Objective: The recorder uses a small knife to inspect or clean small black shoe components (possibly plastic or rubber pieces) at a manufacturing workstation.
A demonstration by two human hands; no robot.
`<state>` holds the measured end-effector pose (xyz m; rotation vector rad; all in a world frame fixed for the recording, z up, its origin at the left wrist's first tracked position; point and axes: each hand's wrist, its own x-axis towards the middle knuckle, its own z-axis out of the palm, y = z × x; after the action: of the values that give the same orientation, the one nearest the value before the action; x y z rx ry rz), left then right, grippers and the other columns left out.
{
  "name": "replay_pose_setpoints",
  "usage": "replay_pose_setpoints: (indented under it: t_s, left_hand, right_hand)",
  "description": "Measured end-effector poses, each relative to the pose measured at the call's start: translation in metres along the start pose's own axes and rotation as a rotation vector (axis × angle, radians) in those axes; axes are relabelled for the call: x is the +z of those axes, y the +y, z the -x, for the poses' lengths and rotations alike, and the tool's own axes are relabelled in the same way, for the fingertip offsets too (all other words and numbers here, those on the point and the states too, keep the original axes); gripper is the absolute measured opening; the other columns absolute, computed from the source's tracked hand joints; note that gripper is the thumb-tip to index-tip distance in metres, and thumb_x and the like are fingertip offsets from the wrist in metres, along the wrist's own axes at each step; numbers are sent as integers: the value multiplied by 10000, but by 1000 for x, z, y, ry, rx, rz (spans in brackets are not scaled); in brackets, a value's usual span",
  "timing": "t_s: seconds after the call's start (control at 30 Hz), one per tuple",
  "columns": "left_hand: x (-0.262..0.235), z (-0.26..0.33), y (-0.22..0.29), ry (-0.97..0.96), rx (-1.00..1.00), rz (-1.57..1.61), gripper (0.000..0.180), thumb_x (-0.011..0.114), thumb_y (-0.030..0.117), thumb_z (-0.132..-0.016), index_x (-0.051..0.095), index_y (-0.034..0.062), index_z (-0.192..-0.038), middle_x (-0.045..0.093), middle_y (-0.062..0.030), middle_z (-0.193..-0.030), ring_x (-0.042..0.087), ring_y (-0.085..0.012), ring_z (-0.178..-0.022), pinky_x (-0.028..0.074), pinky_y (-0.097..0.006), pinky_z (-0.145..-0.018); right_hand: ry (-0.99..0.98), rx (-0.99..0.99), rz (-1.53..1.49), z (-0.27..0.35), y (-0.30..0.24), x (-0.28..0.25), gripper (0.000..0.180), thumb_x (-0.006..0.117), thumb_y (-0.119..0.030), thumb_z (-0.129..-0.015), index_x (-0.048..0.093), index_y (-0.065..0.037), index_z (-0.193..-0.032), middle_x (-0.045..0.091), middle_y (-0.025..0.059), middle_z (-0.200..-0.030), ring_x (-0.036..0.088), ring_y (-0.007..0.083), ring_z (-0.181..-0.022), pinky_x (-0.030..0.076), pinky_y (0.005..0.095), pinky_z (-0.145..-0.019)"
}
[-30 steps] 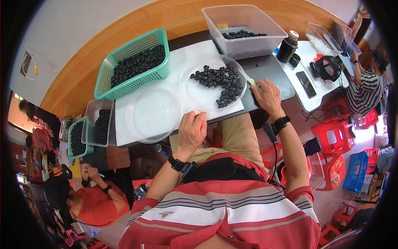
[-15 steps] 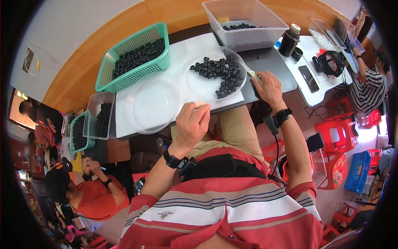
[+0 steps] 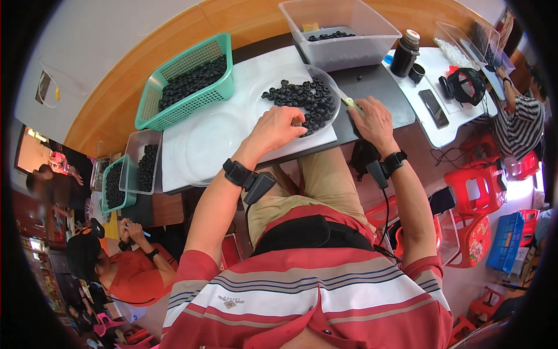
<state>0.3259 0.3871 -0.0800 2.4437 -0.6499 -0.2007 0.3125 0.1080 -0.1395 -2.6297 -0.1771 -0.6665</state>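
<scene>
Your left hand (image 3: 278, 129) reaches over the clear plate's (image 3: 332, 87) near rim, fingers pinching among dark round fruits (image 3: 305, 99). Right hand (image 3: 372, 119), fingers clenched on a small knife (image 3: 350, 103), rests on the surface beside the plate, ready.

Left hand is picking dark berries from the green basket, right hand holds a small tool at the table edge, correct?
Not quite. The head view shows the left hand at the clear round dish of dark berries, not the green basket. The right hand does hold a small tool at the table edge.
</scene>
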Motion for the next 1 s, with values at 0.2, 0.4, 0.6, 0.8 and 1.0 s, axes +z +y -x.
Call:
replay_pose_setpoints:
  t_s: [0.2,0.4,0.6,0.8,1.0]
  left_hand:
    - [5,-12,-9,-40,-21,93,208,767,154,-806,699,3,-933,733,-92,-853,690,-192,-798,530,-322,-737]
    - [7,-13,-14,-52,-97,224,180,799,111,-764,676,17,-856,692,-45,-790,654,-140,-757,521,-293,-703]
    - [8,-11,-13,21,-82,164,187,793,107,-754,674,17,-867,699,-50,-825,668,-143,-779,535,-297,-701]
    - [9,-6,-5,54,-96,163,274,752,90,-753,733,18,-1017,714,-65,-888,679,-156,-788,548,-294,-731]
    - [11,-5,-7,48,-109,111,283,737,98,-757,754,14,-1027,722,-75,-874,682,-153,-788,548,-291,-740]
  right_hand:
    - [-11,-9,-5,-1,2,0,297,655,-311,-912,706,-49,-1042,616,123,-893,618,325,-892,479,424,-803]
    - [16,-15,-7,0,5,2,270,666,-309,-903,723,-64,-1001,625,112,-890,615,319,-870,483,429,-798]
    - [16,-13,-14,0,5,2,272,669,-310,-901,727,-59,-989,627,115,-881,616,316,-869,483,429,-801]
    - [41,-15,-27,3,7,3,266,678,-304,-893,728,-58,-981,621,111,-877,614,313,-873,482,428,-802]
    - [44,-33,-28,3,8,3,255,673,-293,-897,726,-59,-981,614,105,-891,607,310,-881,483,423,-814]
